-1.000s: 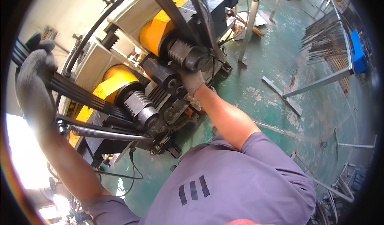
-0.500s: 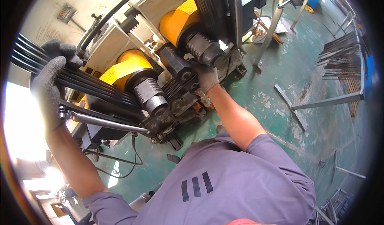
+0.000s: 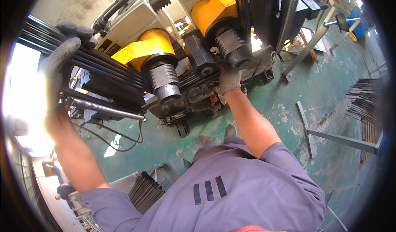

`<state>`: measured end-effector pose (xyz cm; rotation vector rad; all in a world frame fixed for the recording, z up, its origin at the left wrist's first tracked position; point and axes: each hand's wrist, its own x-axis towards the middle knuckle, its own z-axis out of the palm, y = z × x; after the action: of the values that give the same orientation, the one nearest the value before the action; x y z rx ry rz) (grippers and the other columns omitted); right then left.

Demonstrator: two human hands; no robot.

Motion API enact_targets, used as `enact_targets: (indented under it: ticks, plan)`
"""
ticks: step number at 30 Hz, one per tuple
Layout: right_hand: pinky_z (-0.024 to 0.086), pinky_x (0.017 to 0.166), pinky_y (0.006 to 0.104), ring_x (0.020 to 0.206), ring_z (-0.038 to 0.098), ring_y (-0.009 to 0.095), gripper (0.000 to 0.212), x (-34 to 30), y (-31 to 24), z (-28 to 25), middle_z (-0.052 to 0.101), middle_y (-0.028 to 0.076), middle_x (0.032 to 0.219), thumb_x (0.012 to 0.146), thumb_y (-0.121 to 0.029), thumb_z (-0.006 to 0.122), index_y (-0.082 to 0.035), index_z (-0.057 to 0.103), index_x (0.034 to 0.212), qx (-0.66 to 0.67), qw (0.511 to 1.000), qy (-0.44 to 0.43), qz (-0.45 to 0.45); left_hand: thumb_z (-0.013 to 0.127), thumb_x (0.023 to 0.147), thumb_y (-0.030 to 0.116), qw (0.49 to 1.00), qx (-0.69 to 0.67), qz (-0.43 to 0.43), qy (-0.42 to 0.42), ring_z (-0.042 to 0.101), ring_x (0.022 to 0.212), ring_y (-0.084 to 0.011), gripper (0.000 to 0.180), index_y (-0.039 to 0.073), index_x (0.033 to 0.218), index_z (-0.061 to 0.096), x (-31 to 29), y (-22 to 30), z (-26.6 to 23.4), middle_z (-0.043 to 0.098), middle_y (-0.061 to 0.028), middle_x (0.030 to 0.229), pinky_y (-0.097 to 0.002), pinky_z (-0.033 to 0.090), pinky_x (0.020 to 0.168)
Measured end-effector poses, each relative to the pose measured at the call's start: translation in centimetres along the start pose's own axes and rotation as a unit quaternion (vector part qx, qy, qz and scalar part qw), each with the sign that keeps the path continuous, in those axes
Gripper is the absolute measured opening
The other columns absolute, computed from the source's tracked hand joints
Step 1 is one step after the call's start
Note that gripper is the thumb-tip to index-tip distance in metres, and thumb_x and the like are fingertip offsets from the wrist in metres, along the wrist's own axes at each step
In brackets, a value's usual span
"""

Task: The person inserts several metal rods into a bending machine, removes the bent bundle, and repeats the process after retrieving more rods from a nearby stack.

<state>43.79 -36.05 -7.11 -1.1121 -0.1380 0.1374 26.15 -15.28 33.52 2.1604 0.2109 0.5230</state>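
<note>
I see the long black rods (image 3: 111, 69) as a close, nearly parallel bundle, slanting from the upper left of the frame down toward its centre, with light glinting on the upper-left stretch. Just right of upper centre I have a dark ridged cylinder (image 3: 231, 46), lying tilted, its blunt round end facing down and to the right.

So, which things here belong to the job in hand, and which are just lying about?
In hand:
- black rods, gripped by the left hand
- yellow-housed machine, right hand against it, fingers partly hidden

Apparently just about:
- rod bundle, lower left
- rod stack, far right
- grey metal bar, right
</note>
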Motion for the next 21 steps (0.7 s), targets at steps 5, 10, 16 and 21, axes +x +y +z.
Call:
enact_targets:
  ticks: [5, 10, 16, 21]
  plan:
    - [0.051, 0.097, 0.039, 0.114, 0.066, 0.026, 0.046, -0.3, 0.1, 0.1, 0.07, 0.013, 0.124, 0.089, -0.017, 0.082, 0.005, 0.064, 0.125, -0.007, 0.999, 0.01, 0.034, 0.066, 0.093, 0.007, 1.0, 0.024, -0.016, 0.012, 0.072, 0.104, -0.0272, 0.028, 0.002, 0.12, 0.063, -0.6, 0.5, 0.4, 0.074, -0.0164, 0.108, -0.04, 0.059, 0.097]
    - [0.05, 0.098, 0.0398, 0.116, 0.065, 0.027, 0.05, 0.8, 2.6, -0.9, 0.07, 0.015, 0.125, 0.088, -0.019, 0.084, 0.006, 0.062, 0.126, -0.092, 0.995, -0.012, -0.03, 0.073, 0.091, 0.019, 0.998, 0.031, -0.031, 0.038, 0.071, 0.103, -0.0247, 0.03, 0.008, 0.118, 0.066, -0.6, 0.7, 0.6, 0.074, -0.0109, 0.104, -0.0406, 0.056, 0.098]
    - [0.053, 0.095, 0.0376, 0.108, 0.07, 0.025, 0.022, 0.9, 3.0, -0.6, 0.075, 0.013, 0.118, 0.095, -0.013, 0.071, 0.0, 0.077, 0.113, -0.163, 0.985, -0.003, -0.062, 0.07, 0.093, 0.01, 0.997, 0.042, -0.043, 0.052, 0.075, 0.101, -0.0254, 0.035, 0.0, 0.126, 0.066, -0.7, 0.1, -0.1, 0.076, -0.0158, 0.11, -0.0367, 0.061, 0.096]
    - [0.053, 0.092, 0.0376, 0.106, 0.07, 0.024, 0.019, 0.8, 3.4, -0.2, 0.076, 0.012, 0.116, 0.094, -0.01, 0.07, 0.002, 0.076, 0.109, -0.078, 0.996, 0.028, 0.016, 0.071, 0.092, 0.011, 0.997, 0.064, -0.015, 0.027, 0.076, 0.097, -0.0245, 0.035, 0.001, 0.125, 0.068, -0.9, 0.5, 0.4, 0.077, -0.0152, 0.106, -0.0359, 0.062, 0.094]
